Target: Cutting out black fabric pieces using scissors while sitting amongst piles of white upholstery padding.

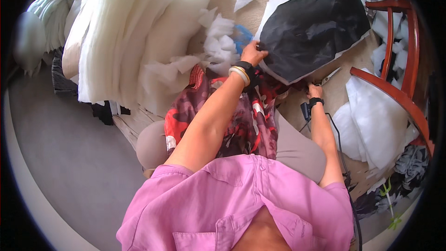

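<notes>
A black fabric panel (316, 28) lies over a slightly larger sheet of white batting (274, 7). My left hand (254, 54), wearing a bangle and a dark band, pinches the panel's left edge. At the near right corner of the panel, my right hand (314, 91) is closed around the handles of a pair of scissors (331, 75). The blades point away to the upper right. Part of the handles is hidden by the fingers. A red, black and white camouflage cloth (237, 121) is draped across my lap, under my left forearm.
At left stands a thick stack of white batting (125, 32), with loose scraps (219, 42) and a blue piece (242, 37) beside it. On the right are a red wooden frame (395, 93), folded white batting (371, 116) and a black cable (339, 144). Dark scraps (411, 167) lie at lower right.
</notes>
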Action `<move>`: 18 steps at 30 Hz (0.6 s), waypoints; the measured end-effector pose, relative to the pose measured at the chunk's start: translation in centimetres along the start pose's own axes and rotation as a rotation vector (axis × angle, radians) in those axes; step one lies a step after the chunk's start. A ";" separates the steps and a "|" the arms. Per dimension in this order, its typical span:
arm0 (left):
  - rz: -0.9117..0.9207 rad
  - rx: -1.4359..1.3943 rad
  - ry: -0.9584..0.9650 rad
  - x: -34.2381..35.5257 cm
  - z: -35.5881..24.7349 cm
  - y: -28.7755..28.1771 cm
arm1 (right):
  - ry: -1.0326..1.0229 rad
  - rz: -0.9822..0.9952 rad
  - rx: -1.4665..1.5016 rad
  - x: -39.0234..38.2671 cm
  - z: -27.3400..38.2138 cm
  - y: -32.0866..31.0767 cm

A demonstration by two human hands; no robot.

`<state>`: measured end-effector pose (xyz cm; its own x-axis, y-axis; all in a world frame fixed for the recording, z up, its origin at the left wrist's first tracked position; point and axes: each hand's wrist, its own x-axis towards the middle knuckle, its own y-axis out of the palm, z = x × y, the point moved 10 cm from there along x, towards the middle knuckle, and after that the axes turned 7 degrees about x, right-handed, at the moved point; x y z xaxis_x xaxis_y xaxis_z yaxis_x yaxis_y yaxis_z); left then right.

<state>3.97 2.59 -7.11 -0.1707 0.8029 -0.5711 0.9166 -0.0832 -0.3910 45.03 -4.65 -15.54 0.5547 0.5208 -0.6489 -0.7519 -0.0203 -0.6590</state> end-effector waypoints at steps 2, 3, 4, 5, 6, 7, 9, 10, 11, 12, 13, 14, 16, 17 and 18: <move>0.026 -0.068 -0.052 -0.4 1.2 0.5 | -0.075 -0.025 -0.087 0.4 0.1 -0.5; 0.048 -0.134 -0.098 -0.5 1.8 0.8 | -0.155 -0.049 -0.169 0.8 0.4 -0.7; 0.051 -0.261 -0.112 -0.3 2.5 1.2 | -0.159 -0.051 -0.169 1.4 0.1 -0.9; 0.051 -0.263 -0.116 -0.4 2.5 1.1 | -0.170 -0.059 -0.149 1.6 -0.2 -1.1; 0.072 -0.248 -0.159 -0.6 2.8 1.3 | -0.181 -0.069 -0.130 1.8 -0.5 -1.4; 0.094 -0.234 -0.201 -0.9 3.2 1.5 | -0.180 -0.072 -0.133 2.2 -0.8 -1.8; 0.032 -0.235 -0.280 -1.6 4.9 0.2 | -0.096 -0.045 -0.180 1.3 -0.4 -1.5; -0.011 -0.242 -0.346 -1.8 5.7 -0.3 | -0.096 -0.049 -0.181 0.9 -0.5 -1.9; -0.012 -0.245 -0.345 -1.8 6.1 -0.4 | -0.141 -0.083 -0.093 0.1 -0.1 -2.5; -0.044 -0.296 -0.352 -1.8 6.6 -0.6 | -0.184 -0.119 -0.004 -0.5 0.2 -3.4; -0.073 -0.347 -0.358 -1.7 7.0 -0.7 | -0.186 -0.125 -0.006 -1.0 0.3 -4.3; -0.041 -0.426 -0.349 -1.6 7.4 -1.0 | -0.124 -0.118 0.118 -3.4 1.9 -4.5; 0.022 -0.431 -0.322 -1.1 6.4 0.5 | -0.032 -0.159 0.247 -3.6 0.8 -7.2; 0.065 -0.429 -0.299 -0.8 5.9 1.2 | -0.032 -0.175 0.246 -3.7 0.6 -8.7; 0.058 -0.437 -0.294 -0.1 7.2 1.4 | -0.088 -0.019 0.386 -4.1 1.6 -8.2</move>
<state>2.66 -1.88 -12.77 -0.1517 0.6000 -0.7855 0.9820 0.1816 -0.0509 48.36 -5.24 -6.83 0.5500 0.5896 -0.5914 -0.8295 0.3036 -0.4688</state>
